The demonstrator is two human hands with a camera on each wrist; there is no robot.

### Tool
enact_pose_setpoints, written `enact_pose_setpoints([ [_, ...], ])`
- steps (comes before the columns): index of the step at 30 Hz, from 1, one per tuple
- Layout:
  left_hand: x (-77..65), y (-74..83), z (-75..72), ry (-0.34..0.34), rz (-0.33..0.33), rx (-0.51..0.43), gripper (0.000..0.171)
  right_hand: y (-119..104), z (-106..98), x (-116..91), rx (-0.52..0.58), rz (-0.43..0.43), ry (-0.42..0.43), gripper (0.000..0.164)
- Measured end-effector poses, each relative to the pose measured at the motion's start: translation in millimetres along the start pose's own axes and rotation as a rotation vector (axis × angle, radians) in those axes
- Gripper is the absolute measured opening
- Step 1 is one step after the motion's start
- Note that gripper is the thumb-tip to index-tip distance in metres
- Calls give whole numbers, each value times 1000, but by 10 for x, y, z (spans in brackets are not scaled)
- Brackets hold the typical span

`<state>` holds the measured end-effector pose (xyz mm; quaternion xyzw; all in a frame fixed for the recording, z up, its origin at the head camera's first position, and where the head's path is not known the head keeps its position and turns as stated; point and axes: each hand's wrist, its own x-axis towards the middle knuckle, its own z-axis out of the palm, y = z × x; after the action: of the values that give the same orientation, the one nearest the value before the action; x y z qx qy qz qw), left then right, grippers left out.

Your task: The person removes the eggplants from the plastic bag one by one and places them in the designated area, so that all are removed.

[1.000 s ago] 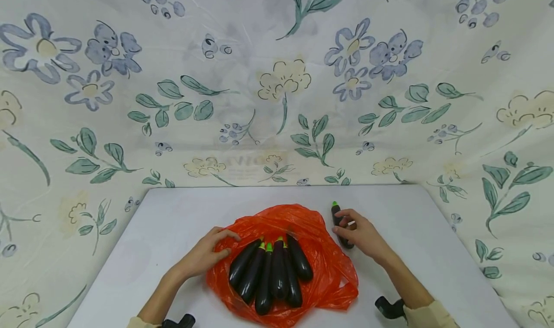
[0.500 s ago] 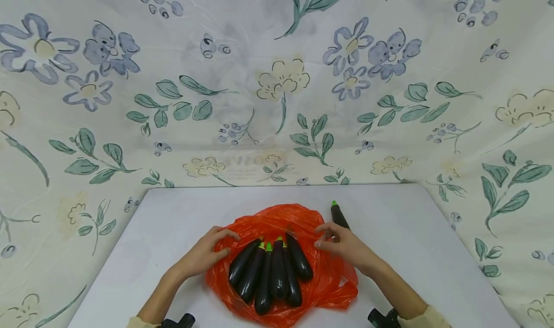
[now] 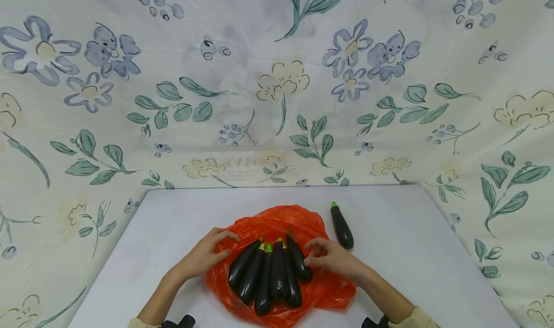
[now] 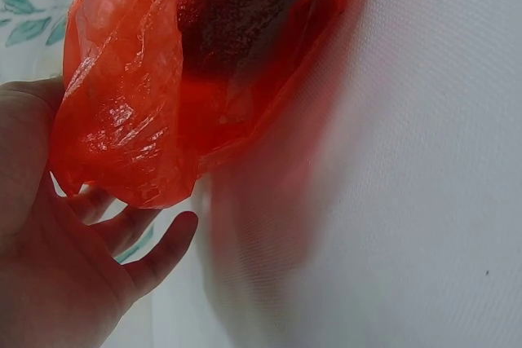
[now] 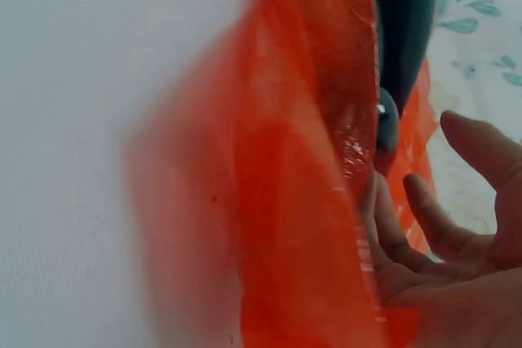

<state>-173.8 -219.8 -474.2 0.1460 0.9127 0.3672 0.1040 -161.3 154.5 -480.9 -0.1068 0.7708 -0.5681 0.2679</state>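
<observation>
Eggplants [image 3: 279, 276] in a red bag [image 3: 298, 217], left hand [image 3: 205, 253] at its edge, right hand [image 3: 333, 259] alongside (fingers loosely parted, both empty).

Eggplants [image 3: 279, 275] in bag [image 3: 268, 220]; lone eggplant [image 3: 342, 228] to right.

Six glossy, near-black eggplants [image 3: 263, 285] lie side by side on a crumpled, thin red plastic bag [image 3: 298, 216], perhaps inside its open folds, green-tipped ends bunched, fatter ends fanned nearer. A seventh eggplant [image 3: 342, 228] lies slantwise on the counter [image 3: 402, 236], just right of the bag.
</observation>
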Motion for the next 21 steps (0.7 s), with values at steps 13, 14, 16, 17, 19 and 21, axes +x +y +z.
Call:
enact_pose_setpoints([
  [13,5,-9,8,1,-2,-10,28,26,105,90,-59,26,-28,49],
  [14,5,-10,7,1,-1,-9,28,25,111,98,-55,26,-30,49],
  [16,9,-10,7,2,-3,-10,28,21,123,106,-62,27,-35,52],
  [17,11,-10,7,2,-5,-11,29,19,128,108,-63,30,-40,53],
  [19,12,-8,5,2,-7,-10,28,17,134,105,-69,33,-53,55],
  [21,13,-5,1,1,-10,-9,28,18,135,102,-71,37,-64,57],
])
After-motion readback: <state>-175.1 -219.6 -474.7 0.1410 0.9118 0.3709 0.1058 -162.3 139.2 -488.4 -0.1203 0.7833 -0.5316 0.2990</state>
